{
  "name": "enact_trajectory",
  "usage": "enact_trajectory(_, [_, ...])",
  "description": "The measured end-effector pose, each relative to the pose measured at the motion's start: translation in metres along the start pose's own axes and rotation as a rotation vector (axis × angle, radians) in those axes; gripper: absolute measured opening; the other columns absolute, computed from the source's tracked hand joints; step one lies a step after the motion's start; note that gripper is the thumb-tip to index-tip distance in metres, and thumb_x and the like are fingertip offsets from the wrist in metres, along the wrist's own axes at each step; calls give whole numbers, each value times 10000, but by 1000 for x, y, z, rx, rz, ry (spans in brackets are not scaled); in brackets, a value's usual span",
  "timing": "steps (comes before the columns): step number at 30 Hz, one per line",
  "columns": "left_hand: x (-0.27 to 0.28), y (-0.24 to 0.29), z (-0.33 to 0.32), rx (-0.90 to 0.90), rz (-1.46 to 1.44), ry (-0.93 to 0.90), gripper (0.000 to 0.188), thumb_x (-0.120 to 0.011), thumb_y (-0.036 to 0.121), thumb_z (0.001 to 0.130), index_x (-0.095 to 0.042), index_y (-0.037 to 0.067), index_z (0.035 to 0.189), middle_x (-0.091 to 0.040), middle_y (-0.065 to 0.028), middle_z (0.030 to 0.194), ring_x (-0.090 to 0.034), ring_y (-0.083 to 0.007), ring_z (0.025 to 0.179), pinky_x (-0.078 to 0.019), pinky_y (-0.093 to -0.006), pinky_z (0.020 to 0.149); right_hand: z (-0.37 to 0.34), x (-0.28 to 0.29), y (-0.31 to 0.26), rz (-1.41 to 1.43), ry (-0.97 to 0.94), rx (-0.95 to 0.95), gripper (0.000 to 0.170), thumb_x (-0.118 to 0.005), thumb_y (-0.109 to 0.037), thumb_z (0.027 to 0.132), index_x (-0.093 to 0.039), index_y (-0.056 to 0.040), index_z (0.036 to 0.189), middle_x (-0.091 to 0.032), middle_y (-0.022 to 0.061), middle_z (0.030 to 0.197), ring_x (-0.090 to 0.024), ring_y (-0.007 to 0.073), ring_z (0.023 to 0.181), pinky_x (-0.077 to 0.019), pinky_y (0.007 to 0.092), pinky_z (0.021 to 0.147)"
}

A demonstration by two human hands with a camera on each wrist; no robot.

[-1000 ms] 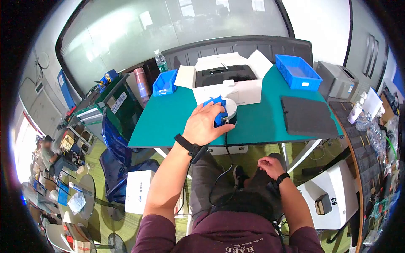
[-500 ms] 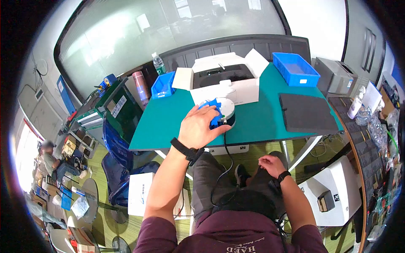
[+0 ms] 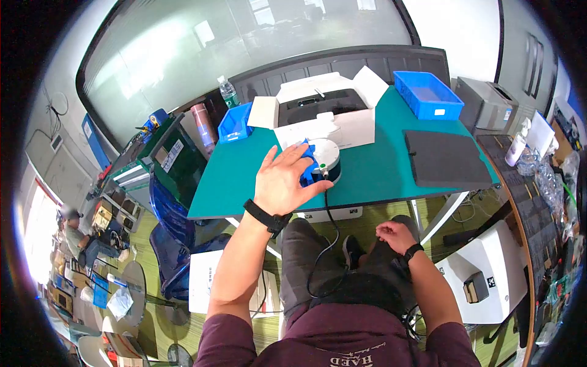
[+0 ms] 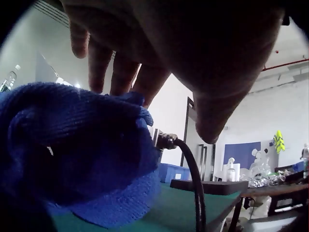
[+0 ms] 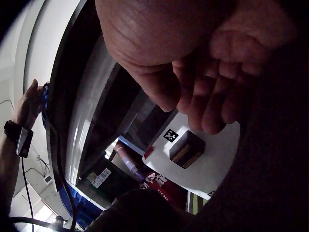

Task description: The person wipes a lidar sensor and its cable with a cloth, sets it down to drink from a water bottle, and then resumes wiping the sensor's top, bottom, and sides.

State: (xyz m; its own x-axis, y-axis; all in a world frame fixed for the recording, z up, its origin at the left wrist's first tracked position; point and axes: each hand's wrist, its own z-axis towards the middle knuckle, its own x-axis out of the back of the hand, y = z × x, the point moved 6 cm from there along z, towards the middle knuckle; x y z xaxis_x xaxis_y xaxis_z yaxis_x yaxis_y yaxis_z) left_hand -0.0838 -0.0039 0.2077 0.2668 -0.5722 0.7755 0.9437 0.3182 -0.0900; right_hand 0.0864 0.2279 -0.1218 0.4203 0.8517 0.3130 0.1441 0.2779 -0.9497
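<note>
My left hand (image 3: 281,185) reaches over the green table (image 3: 373,171) with straight, spread fingers, right at a bunched blue knit cloth (image 4: 87,154). That cloth lies against the left side of a round device (image 3: 326,153) with a white top and dark side. A black cable (image 3: 335,229) runs from the device's metal connector (image 4: 166,140) down toward the lap. In the left wrist view the fingers stretch out above the cloth and the thumb stands apart from it. My right hand (image 3: 396,237) hangs loosely curled over the thigh, holding nothing.
Behind the device stands an opened white carton (image 3: 358,131) with black foam (image 3: 321,107) inside. Blue bins flank it, a small one (image 3: 229,131) left and a larger one (image 3: 437,110) right. A dark flat panel (image 3: 446,160) lies on the table's right; a bottle (image 3: 228,92) stands at back left.
The left hand's fingers, earlier bent over the blue cloth, have straightened and spread, and the hand has drawn slightly left. The head view has shifted a little. The right hand stays over the thigh.
</note>
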Motion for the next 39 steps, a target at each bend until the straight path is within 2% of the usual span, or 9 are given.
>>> enact_trajectory(3, [-5,-10,-3,60,31,0,588,-840,521,781,-749,41,1109,-680,-161,1365,-637,-324,1281,-408,-559,1157,1,1,3,-22,0,-9,173,-714,-186,962,-749,-52,1065,-771,71,903,-727,163,800,-570,316,773])
enact_trajectory(8, [-4,-2,-2,29,-139,-50,597,-858,474,781,-732,21,1148,-686,-180,1348,-632,-332,1294,-411,-561,1154,1,-1,2,-19,-6,-9,187,-712,-194,964,-746,-49,1077,-776,74,921,-732,166,808,-573,319,774])
enact_trajectory(13, [-7,-11,-6,62,-132,-41,535,-850,440,803,-738,53,1154,-689,-172,1349,-633,-327,1296,-410,-570,1154,0,1,-3,-37,-17,-18,194,-707,-207,971,-745,-45,1069,-769,69,899,-724,161,796,-569,318,766])
enact_trajectory(16, [-8,-23,-10,70,-67,-3,465,-824,370,820,-736,65,1160,-686,-174,1354,-647,-328,1269,-467,-524,1109,-2,3,-9,-46,-18,-4,198,-707,-216,972,-745,-43,1060,-762,65,881,-718,159,787,-563,313,757])
enact_trajectory(18, [-12,-34,-12,154,-177,-63,412,-762,270,825,-726,78,1187,-679,-166,1367,-678,-338,1202,-538,-464,1020,-3,1,-13,-63,-44,-51,184,-672,-159,1002,-724,1,1077,-756,72,938,-705,138,824,-567,293,777])
enact_trajectory(24, [-17,-39,-11,244,-183,-132,418,-660,202,835,-709,116,1241,-673,-137,1382,-704,-364,1117,-581,-444,938,-1,0,-7,-35,-47,-30,180,-672,-150,1002,-720,2,1085,-749,64,929,-702,137,827,-565,294,781])
enact_trajectory(34, [-48,-53,21,137,-234,-176,394,-535,193,934,-706,50,1259,-644,-183,1409,-635,-373,1249,-503,-430,1080,-1,1,-6,-78,-27,-9,205,-690,-229,973,-742,-50,1061,-772,86,898,-739,188,830,-568,327,786])
enact_trajectory(37, [-52,-41,37,174,-265,-275,420,-503,232,967,-685,30,1287,-645,-188,1401,-615,-369,1273,-482,-419,1104,-1,1,-10,-91,-42,-22,157,-677,-128,990,-725,-3,1072,-748,63,921,-704,139,816,-561,296,768])
enact_trajectory(39, [-52,-30,48,158,-269,-308,421,-502,229,969,-678,23,1292,-647,-191,1396,-612,-369,1277,-479,-419,1107,0,2,-6,-78,-14,-3,200,-700,-233,964,-743,-53,1040,-765,83,874,-735,186,809,-563,331,769])
